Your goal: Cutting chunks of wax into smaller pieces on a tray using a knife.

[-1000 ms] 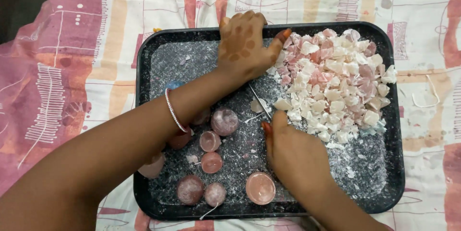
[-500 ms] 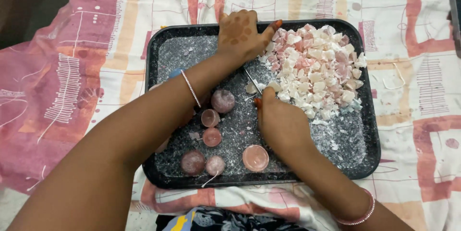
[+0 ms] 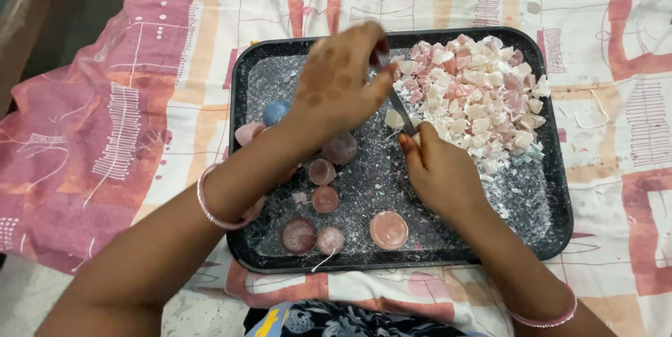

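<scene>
A black speckled tray [image 3: 553, 204] lies on a patterned cloth. A heap of pink and white wax chunks [image 3: 476, 95] fills its far right part. Several round pink candles [image 3: 323, 199] and a blue one [image 3: 274, 111] sit at the left and front. My left hand [image 3: 339, 81] reaches over the tray's middle and grips the top of a knife [image 3: 399, 107] beside the heap. My right hand [image 3: 441, 172] rests on the tray floor with its fingers closed on the knife's lower part next to a white wax chunk [image 3: 394, 119].
The pink, orange and white patterned cloth [image 3: 126, 120] covers the surface all around the tray. White wax crumbs dust the tray floor [image 3: 364, 183]. A wick [image 3: 320, 262] trails from a front candle. Dark patterned clothing [image 3: 336, 319] shows at the bottom edge.
My left hand has drawn back from the heap's edge to the tray's middle and taken hold of the knife's top. The camera view has shifted and both forearms sit lower in view.
</scene>
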